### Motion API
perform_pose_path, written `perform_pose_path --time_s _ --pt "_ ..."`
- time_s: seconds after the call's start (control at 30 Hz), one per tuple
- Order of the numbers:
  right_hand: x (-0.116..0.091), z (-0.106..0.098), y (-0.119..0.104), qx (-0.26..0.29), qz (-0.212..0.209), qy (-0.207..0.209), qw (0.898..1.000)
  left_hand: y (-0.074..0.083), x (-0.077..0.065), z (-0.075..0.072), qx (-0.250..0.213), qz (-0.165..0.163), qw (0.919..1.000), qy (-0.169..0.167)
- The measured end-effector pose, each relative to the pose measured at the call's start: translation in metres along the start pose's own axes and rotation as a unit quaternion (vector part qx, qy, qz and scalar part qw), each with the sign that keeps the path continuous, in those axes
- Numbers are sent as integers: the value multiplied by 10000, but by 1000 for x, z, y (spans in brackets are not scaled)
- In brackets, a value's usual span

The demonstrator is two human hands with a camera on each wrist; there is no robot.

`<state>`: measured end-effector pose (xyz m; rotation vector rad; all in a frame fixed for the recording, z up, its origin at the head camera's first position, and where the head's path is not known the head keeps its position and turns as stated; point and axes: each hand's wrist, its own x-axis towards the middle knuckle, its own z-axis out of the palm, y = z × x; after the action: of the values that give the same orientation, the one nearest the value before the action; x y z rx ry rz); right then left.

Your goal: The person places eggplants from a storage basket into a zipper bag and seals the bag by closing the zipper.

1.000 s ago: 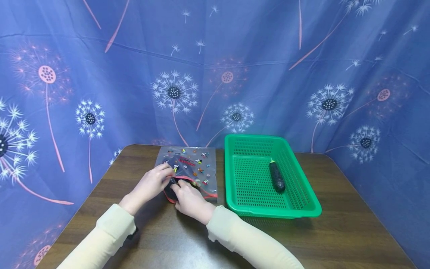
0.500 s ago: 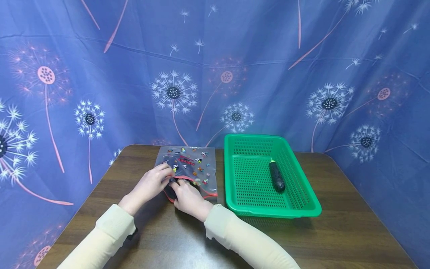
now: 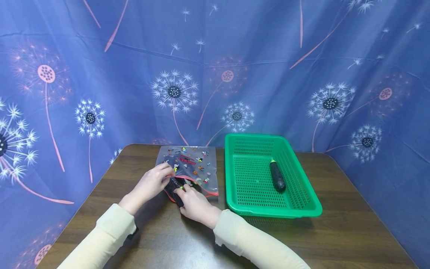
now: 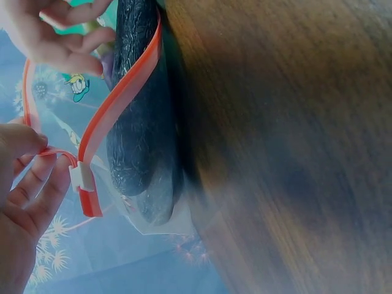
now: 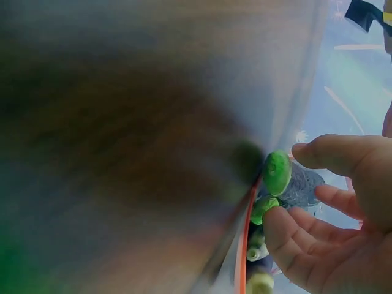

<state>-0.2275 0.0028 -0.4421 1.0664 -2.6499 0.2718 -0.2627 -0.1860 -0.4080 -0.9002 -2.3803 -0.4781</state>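
Observation:
A clear zip bag with cartoon prints and a red-orange zip edge lies on the table, its mouth spread towards me. My left hand pinches the zip edge near a white slider. Long dark eggplants lie inside the mouth, with green ends seen in the right wrist view. Beside these ends is my right hand, thumb and fingers spread apart around them without a visible grip. Paler vegetable ends show deeper in the bag, partly hidden.
To the right of the bag stands a green plastic basket with one dark eggplant in it. The wooden table reaches back to a blue curtain printed with dandelions.
My right hand has drawn back slightly to the right from the bag's mouth, so more of the dark eggplant shows. The left hand stays on the zip edge.

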Motion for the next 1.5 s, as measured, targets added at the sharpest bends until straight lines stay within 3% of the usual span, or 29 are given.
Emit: perform_pose_path --time_s 0.53,1.0,1.5 --pt "-12 2 2 243 15 -365 9990 0 1 0 21 84 10000 17" --pt "4 -2 0 282 72 -274 9992 2 1 -3 -3 14 10000 -51" --pt "18 6 1 334 -9 146 9993 1 -1 -2 -32 4 10000 -20"
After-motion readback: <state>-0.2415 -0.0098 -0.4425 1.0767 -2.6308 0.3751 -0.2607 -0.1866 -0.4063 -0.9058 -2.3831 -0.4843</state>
